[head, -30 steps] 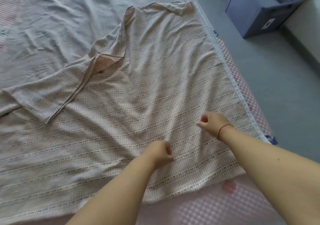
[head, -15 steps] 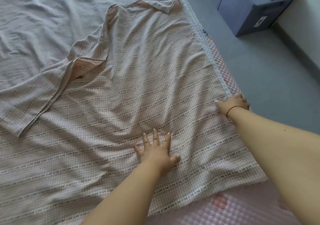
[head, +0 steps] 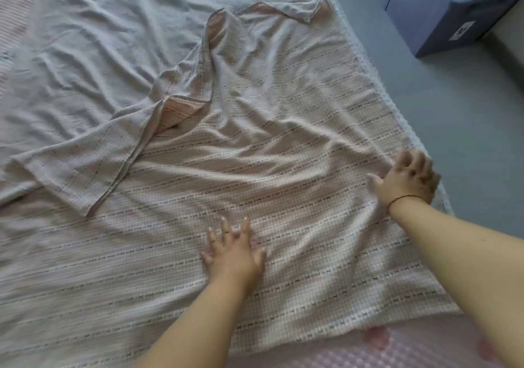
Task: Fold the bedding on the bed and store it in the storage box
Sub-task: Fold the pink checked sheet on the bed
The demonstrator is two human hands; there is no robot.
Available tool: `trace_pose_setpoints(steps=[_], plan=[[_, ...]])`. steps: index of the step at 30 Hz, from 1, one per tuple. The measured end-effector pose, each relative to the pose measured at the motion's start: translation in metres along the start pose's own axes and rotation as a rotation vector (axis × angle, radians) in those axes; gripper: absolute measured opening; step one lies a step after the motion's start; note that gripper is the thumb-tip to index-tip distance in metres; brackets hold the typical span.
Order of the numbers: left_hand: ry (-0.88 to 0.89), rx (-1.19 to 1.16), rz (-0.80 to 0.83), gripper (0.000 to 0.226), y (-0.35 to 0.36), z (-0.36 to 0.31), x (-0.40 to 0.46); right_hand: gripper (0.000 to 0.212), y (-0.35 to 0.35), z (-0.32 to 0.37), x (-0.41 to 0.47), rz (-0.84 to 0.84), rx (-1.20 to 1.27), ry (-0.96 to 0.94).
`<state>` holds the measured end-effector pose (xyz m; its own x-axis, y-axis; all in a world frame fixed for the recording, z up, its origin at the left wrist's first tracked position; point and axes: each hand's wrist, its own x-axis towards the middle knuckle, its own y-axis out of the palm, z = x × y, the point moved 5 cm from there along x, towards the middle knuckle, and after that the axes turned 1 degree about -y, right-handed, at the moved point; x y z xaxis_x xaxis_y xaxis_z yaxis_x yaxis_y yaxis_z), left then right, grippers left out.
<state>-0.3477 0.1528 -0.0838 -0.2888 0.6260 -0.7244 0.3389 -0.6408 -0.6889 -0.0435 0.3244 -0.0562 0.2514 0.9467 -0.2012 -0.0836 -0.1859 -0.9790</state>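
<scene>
**Bedding spread on bed, both hands flat on fabric**

While the checked blanket [head: 255, 169] lies spread across the bed [head: 411, 350], both hands rest on its near portion. The left hand [head: 234, 250] lies palm down near the middle of the near section, fingers straight and slightly spread, pressing the fabric and gripping nothing. The right hand [head: 407, 179] sits at the blanket's right edge, just beside the side of the bed; its fingers are spread and laid over the fabric, though motion blur hides the fingertips, so whether they catch the edge cannot be told. A thin red cord [head: 404, 199] circles the right wrist.

The blanket is creased, with ridges running from the area between the hands toward the far side. Its far left portion is turned back over itself, forming a folded flap [head: 93, 166] that exposes a pinkish underside [head: 181, 109]. A second small turned corner [head: 297, 8] lies at the far right. Beyond the blanket, a wrinkled grey sheet [head: 113, 41] covers the rest of the bed.

The blue storage box [head: 442, 7] stands on the grey floor [head: 453, 106], well apart from the blanket, at the upper right.
</scene>
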Motion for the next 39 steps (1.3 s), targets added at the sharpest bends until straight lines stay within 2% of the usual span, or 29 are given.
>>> trace_pose_setpoints(steps=[3,7,15,17,19,21,25,30,34,39], plan=[[0.06,0.048,0.075,0.079,0.014,-0.008,-0.008,0.085,0.034,0.053,-0.049,0.316,-0.032,-0.239],[0.091,0.1,0.138,0.084,0.026,-0.003,-0.023,0.092,0.07,0.068,-0.117,0.618,-0.226,-0.327],[0.123,0.299,0.405,0.088,0.036,0.025,-0.056,0.089,0.062,0.015,-0.18,0.925,-0.314,-0.221],[0.139,0.257,0.483,0.084,0.026,0.022,-0.065,0.083,0.053,0.011,-0.187,0.974,-0.319,-0.201],[0.153,0.17,0.471,0.078,0.009,0.017,-0.078,0.076,0.034,0.014,-0.19,1.001,-0.232,-0.169],[0.186,0.111,0.34,0.072,-0.016,0.009,-0.092,0.074,0.008,0.025,-0.186,0.919,-0.104,-0.151],[0.253,0.036,0.11,0.067,-0.069,-0.008,-0.107,0.064,-0.054,0.056,-0.173,0.632,0.113,-0.179],[0.294,-0.194,-0.028,0.063,-0.124,-0.022,-0.13,0.05,-0.117,0.081,-0.174,0.485,0.45,-0.141],[0.352,-0.446,-0.111,0.054,-0.156,-0.032,-0.154,0.046,-0.162,0.087,-0.186,0.35,0.753,-0.123],[0.402,-0.613,-0.206,0.044,-0.183,-0.047,-0.186,0.041,-0.198,0.083,-0.193,0.306,1.094,-0.119]])
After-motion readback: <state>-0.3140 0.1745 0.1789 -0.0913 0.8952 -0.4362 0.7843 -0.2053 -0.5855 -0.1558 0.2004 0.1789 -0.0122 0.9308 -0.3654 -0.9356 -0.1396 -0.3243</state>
